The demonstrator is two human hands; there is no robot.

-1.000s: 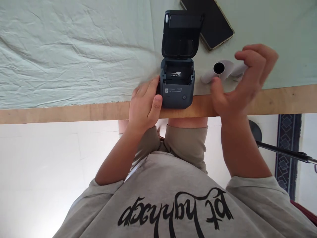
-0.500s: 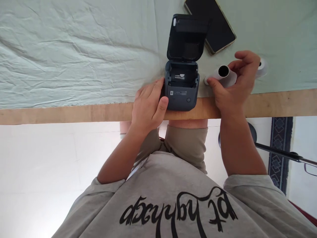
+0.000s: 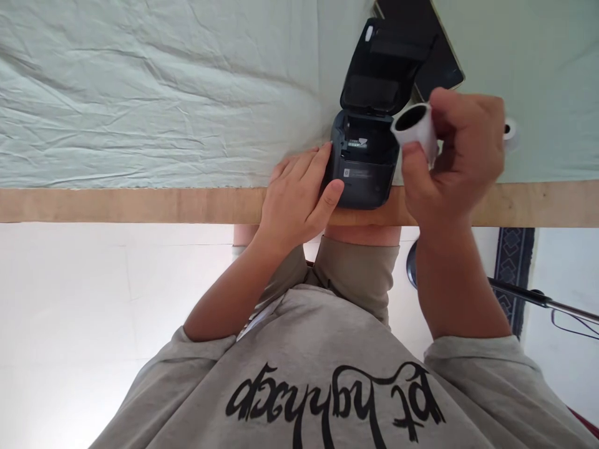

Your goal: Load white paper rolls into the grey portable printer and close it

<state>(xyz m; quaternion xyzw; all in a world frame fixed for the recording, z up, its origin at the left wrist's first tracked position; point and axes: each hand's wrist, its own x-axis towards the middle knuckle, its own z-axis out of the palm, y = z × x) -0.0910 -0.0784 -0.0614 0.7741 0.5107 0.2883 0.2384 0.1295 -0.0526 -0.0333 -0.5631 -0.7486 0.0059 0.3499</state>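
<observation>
A dark label printer (image 3: 366,181) stands at the table's near edge with its lid (image 3: 381,68) swung up and its paper bay exposed. Against the printer's left side rests my left hand (image 3: 299,193), fingers stretched out and thumb on the near left corner. My right hand (image 3: 461,156) pinches a white paper roll (image 3: 418,134) between thumb and fingers, raised just right of the bay. The roll is tilted, its dark hollow core facing up and left. Beyond my right hand, a second white roll (image 3: 511,134) is on the cloth, partly hidden.
A dark smartphone (image 3: 440,53) lies behind the printer, partly covered by the lid. Pale green cloth (image 3: 163,93) covers the table, with a bare wooden strip (image 3: 131,206) along its front edge. Below right, a black and metal pole (image 3: 519,292) crosses above the floor.
My right hand has lifted the paper roll off the cloth and brought it closer to the printer. The printer has turned slightly, my left hand staying against it. The view has shifted a little.
</observation>
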